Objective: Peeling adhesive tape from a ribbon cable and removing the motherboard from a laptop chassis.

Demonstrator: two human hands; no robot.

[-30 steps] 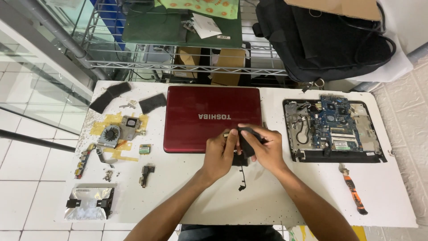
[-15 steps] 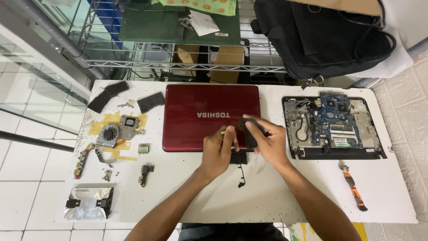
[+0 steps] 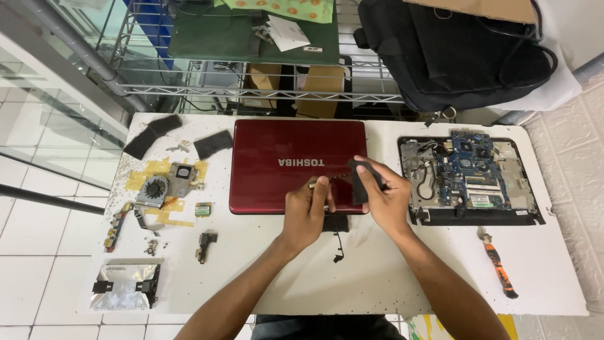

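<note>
Head view, white table [image 3: 377,283], contents left to right:

- Silver drive in a black bracket [image 3: 124,286], flat at the near left corner.
- Narrow circuit strip [image 3: 114,228], lying beside the left edge.
- Cooling fan with heat sink [image 3: 162,187], resting on yellow tape patches; a small green chip [image 3: 202,209] just to its right.
- Two dark foam pads [image 3: 151,134], at the far left corner, with a third dark pad nearby.
- Small black hinge part [image 3: 205,244], near the table's middle left.
- Red laptop lid [image 3: 297,165], closed face up, centre of the table at the far edge.
- Left hand [image 3: 306,213], over the near right corner of the red lid; thumb and fingertips pressed together, pinching a small metal end of a thin cable.
- Small black part [image 3: 360,181], the piece in hand, held above the lid's right edge, between both hands.
- Right hand [image 3: 385,198], just right of the left hand; fingers curled and pinching the small black part.
- Black piece with thin wire [image 3: 337,230], lying on the table under the hands.
- Open laptop base with blue circuit board [image 3: 469,179], right of the hands, well apart from the lid.
- Orange-handled screwdriver [image 3: 499,267], near the right edge.
- Black bag [image 3: 453,50], on the wire shelf beyond the table.
</note>
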